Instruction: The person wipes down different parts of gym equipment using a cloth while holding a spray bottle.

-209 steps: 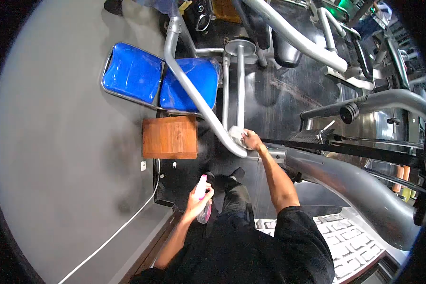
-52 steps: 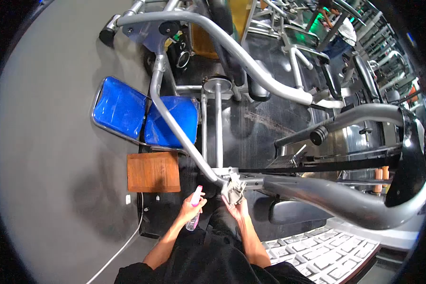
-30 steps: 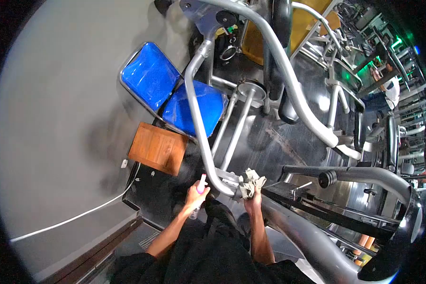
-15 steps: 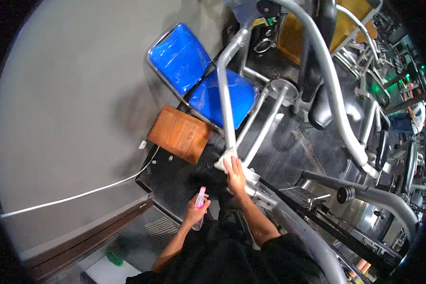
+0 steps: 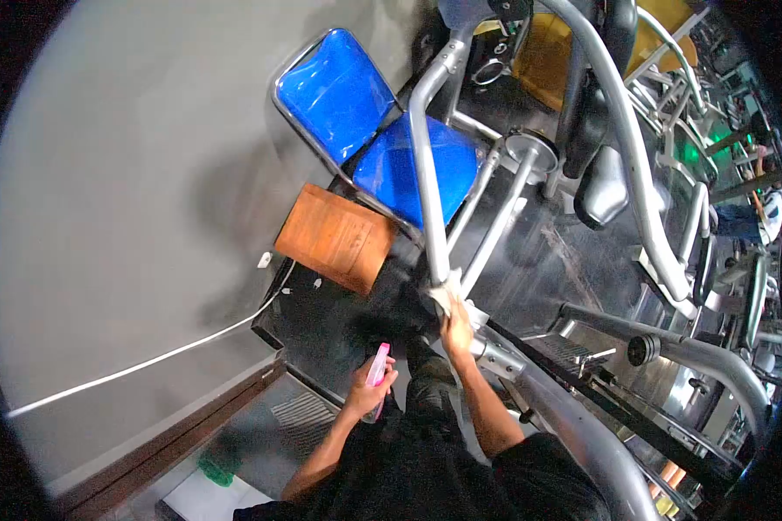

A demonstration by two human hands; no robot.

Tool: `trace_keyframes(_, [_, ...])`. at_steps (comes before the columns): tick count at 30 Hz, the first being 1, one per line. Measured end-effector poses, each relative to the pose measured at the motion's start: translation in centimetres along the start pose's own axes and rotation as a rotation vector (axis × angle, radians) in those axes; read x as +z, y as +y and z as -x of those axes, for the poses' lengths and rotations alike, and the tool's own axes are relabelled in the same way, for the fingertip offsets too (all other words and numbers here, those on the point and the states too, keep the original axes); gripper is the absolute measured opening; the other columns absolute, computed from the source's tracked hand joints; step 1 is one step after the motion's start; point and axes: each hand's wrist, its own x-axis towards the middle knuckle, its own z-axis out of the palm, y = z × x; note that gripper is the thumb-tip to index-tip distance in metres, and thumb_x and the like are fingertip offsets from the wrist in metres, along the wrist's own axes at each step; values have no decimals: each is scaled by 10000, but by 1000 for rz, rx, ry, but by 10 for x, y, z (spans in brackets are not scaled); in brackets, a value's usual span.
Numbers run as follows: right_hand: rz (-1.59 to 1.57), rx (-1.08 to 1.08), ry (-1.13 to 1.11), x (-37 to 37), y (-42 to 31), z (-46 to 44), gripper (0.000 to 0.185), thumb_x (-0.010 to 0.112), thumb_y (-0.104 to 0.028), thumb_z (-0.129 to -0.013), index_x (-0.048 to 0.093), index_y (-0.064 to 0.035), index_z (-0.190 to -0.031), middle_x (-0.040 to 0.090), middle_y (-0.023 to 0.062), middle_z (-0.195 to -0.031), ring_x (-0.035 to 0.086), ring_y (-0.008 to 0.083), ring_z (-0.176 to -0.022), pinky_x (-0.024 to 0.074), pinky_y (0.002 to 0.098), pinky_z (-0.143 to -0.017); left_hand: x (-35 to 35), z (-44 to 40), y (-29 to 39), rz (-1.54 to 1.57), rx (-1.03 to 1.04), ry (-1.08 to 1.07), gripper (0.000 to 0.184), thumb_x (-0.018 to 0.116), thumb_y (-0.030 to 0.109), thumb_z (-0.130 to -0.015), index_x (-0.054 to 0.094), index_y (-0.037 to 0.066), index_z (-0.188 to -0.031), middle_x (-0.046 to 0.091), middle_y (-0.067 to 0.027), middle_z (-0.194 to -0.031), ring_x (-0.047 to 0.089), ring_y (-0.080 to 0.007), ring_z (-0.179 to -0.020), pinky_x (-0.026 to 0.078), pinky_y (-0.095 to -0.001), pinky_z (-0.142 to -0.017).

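Note:
My left hand is wrapped round a clear spray bottle with a pink and white top, held upright in front of my body. With my right hand I press a pale cloth onto the lower end of a bent grey metal tube of a gym machine. The cloth lies around the tube near its joint with the thick grey frame beam. My right fingers are closed on the cloth, partly covering it.
A blue chair stands behind the tube, beside a wooden box by the grey wall. A white cable runs along the wall. More gym machines fill the right side, where a person is far off.
The cloth, bunched in my right hand a second ago, is now against the tube and slightly lower than half a second ago. The view has turned. The bottle stays in my left hand.

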Motion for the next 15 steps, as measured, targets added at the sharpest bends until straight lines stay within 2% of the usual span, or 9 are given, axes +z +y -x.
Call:
trace_keyframes(1, [-16, -35, 74, 7, 35, 21, 453, 542, -42, -826, 465, -56, -1273, 543, 238, -1176, 514, 390, -1107, 412, 434, -948, 0, -3, 1, -9, 17, -17, 216, 636, 75, -846, 561, 40, -1046, 558, 14, -732, 528, -60, -535, 453, -227, -481])
trace_keyframes(2, [14, 105, -75, -21, 26, 28, 375, 549, -73, -842, 485, 14, -1202, 548, 263, -1138, 533, 400, -1065, 425, 447, -916, -1, -5, 2, -4, 20, -20, 216, 636, 75, -846, 561, 40, -1046, 558, 14, -732, 528, -60, -535, 453, -227, -481])
trace_keyframes(6, [39, 362, -348, -21, 38, -14, 441, 421, -356, -945, 479, 7, -1188, 577, 310, -1015, 550, 441, -1000, 439, 459, -842, -11, -9, 14, -27, 39, -29, 220, 635, 74, -845, 562, 44, -1050, 560, 10, -731, 531, -61, -531, 451, -225, -478])
trace_keyframes(8, [-322, 272, -204, 44, 96, -52, 477, 409, -365, -964, 464, 9, -1254, 613, 201, -1074, 563, 279, -1033, 414, 351, -892, -15, -12, 17, -32, 45, -21, 222, 636, 74, -843, 561, 44, -1050, 561, 9, -731, 532, -62, -528, 451, -226, -477])
trace_keyframes(9, [-598, 235, -177, 20, 48, -68, 453, 405, -324, -976, 455, 26, -1259, 582, 140, -1160, 528, 226, -1062, 399, 336, -918, -19, -10, 14, -54, 40, -9, 221, 637, 74, -843, 561, 43, -1048, 561, 8, -731, 533, -62, -527, 451, -228, -478])
trace_keyframes(10, [-726, 122, -131, 37, 51, -93, 394, 378, -223, -983, 453, 0, -1299, 487, 113, -1316, 441, 238, -1222, 304, 325, -1043, -20, -8, 14, -75, 31, -2, 220, 637, 75, -842, 560, 43, -1046, 560, 7, -731, 533, -63, -527, 451, -230, -479])
trace_keyframes(11, [-839, 69, -136, 60, 64, -117, 388, 386, -211, -981, 446, -6, -1305, 510, 122, -1290, 448, 238, -1218, 304, 304, -1039, -22, -6, 13, -79, 20, -6, 220, 637, 75, -842, 560, 43, -1046, 560, 7, -731, 533, -63, -527, 451, -230, -479])
trace_keyframes(13, [-723, 354, -157, 68, 64, -142, 355, 423, -242, -969, 508, 3, -1211, 551, 178, -1218, 485, 242, -1170, 360, 309, -971, -26, -4, 21, -60, -16, 0, 224, 639, 75, -841, 556, 43, -1047, 560, 7, -731, 531, -61, -524, 451, -230, -479])
trace_keyframes(15, [-569, 199, -286, 56, 76, -128, 357, 423, -277, -968, 451, -10, -1204, 549, 55, -1089, 507, 177, -967, 400, 297, -866, -26, -5, 17, -7, -3, 3, 242, 639, 71, -840, 549, 46, -1064, 564, 7, -733, 537, -61, -533, 450, -228, -479])
